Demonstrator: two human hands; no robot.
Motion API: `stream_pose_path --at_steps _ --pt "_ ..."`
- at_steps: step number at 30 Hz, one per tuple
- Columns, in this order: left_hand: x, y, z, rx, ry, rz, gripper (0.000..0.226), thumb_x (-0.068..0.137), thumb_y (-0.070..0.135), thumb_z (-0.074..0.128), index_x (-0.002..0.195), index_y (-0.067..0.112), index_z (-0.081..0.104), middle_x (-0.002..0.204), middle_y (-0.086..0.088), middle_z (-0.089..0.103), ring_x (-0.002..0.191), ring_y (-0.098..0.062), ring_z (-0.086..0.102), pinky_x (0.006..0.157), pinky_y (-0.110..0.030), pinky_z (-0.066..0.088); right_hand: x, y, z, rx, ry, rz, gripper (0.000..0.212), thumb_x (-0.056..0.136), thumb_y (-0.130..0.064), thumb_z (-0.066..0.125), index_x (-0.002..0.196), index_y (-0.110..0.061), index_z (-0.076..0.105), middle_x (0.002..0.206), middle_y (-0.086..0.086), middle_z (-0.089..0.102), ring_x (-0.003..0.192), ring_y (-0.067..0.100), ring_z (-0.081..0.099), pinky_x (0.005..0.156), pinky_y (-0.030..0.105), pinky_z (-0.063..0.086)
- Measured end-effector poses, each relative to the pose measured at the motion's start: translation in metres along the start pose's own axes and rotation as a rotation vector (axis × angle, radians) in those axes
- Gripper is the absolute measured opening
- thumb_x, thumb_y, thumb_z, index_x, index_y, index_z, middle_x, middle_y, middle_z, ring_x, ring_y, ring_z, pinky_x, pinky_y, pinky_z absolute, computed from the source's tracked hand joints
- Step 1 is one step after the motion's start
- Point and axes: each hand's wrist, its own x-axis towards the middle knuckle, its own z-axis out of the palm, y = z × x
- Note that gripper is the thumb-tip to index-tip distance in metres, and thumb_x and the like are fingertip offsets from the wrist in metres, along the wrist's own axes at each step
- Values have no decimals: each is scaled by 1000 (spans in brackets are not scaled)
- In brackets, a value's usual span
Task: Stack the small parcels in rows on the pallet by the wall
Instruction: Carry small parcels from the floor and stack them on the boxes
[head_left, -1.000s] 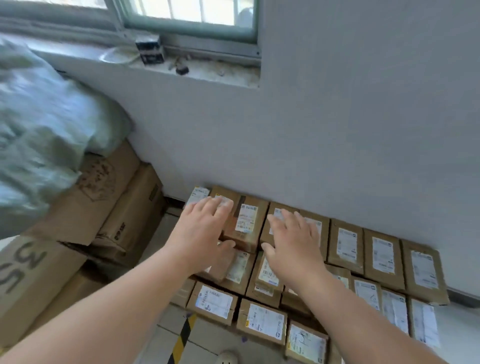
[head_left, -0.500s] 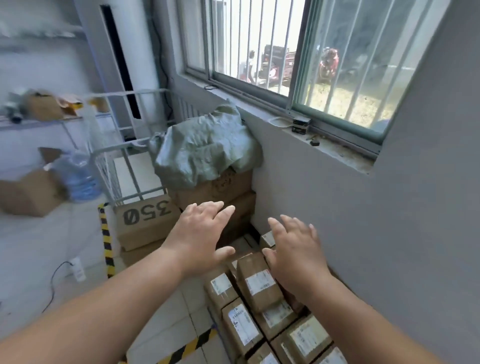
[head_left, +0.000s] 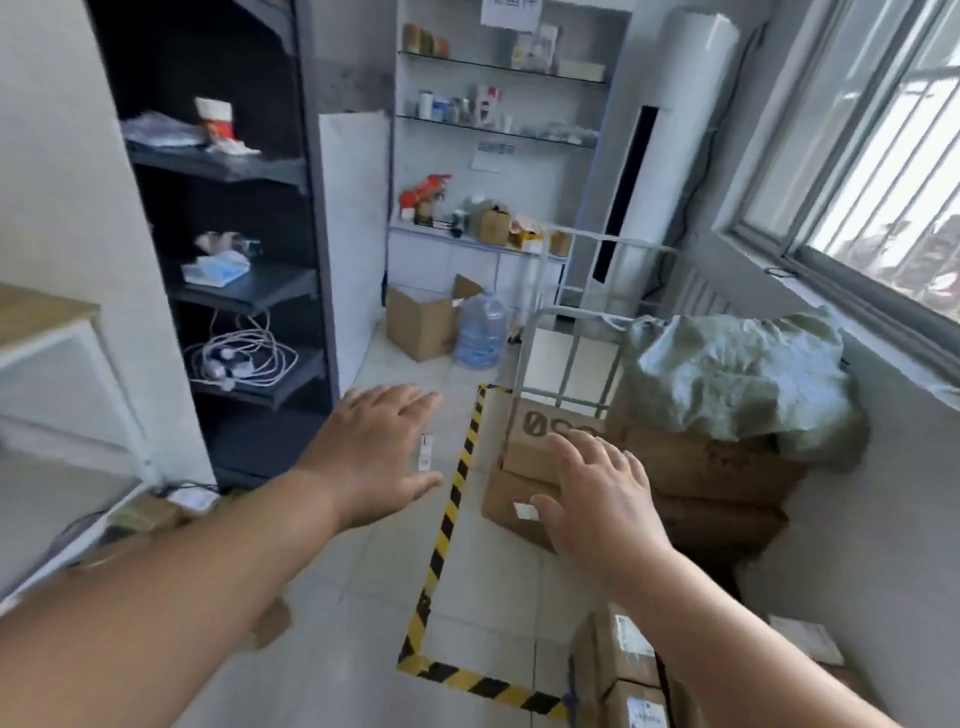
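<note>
Both empty: left hand (head_left: 374, 452) and right hand (head_left: 597, 499), fingers spread (nothing held). Probably fetching next; grip two-handed, label up, matching the near-right parcels (head_left: 628, 670).

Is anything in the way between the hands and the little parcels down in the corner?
Nothing visible is. The left hand and the right hand are both empty with fingers spread, held out above the floor. The small parcels sit low beside the right forearm, with only open air between them.
</note>
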Motion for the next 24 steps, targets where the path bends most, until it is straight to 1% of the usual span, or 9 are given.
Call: stream_pose_path --at_steps 2,6,8,12,14,17,20,24 --pt "-36 -42 -6 13 1 -94 88 88 63 53 156 23 14 161 -1 21 148 -19 18 121 -37 11 5 -47 9 7 -24 -78 68 98 -44 50 155 -29 17 162 -2 18 151 21 11 122 41 3" --pt "-118 -124 -18 25 -20 -259 90 88 64 54 157 22 14 161 -2 20 147 -21 18 120 -36 13 7 -152 30 35 -64 -222 65 99 -44 48 154 -27 18 161 -2 21 150 23 15 122 41 7" --pt "-160 -167 -26 29 -23 -344 89 88 63 54 157 23 15 161 -2 21 147 -21 19 119 -34 13 4 -209 42 49 -102 -296 66 99 -44 47 155 -27 16 161 -1 20 150 24 14 122 41 8" --pt "-240 -243 -45 39 6 -485 86 86 60 58 154 21 24 155 0 32 141 -21 29 114 -34 20 -1 -309 70 39 -153 -430 67 100 -44 44 156 -24 13 162 1 19 150 24 15 123 42 10" --pt "-277 -275 -51 46 -4 -561 83 87 60 58 153 20 26 151 1 35 139 -21 32 113 -33 21 -4 -354 82 41 -177 -473 67 100 -45 44 156 -24 13 162 2 19 149 25 15 123 42 10" --pt "-326 -316 -55 58 -26 -667 82 88 58 59 152 19 26 153 -2 33 140 -23 30 114 -34 21 -6 -409 100 40 -211 -522 64 100 -41 46 155 -23 17 160 1 24 148 24 19 121 39 14" --pt "-365 -349 -53 52 -46 -764 85 87 57 61 153 18 26 154 -3 34 141 -23 31 114 -35 23 -5 -450 115 32 -236 -565 60 99 -40 47 152 -24 22 154 0 31 144 23 25 117 36 16" --pt "-393 -385 -44 39 -84 -868 85 86 58 60 153 19 27 152 -1 37 140 -21 34 114 -36 27 7 -498 137 22 -294 -611 61 98 -41 47 153 -25 24 156 -1 29 144 24 26 118 37 17"
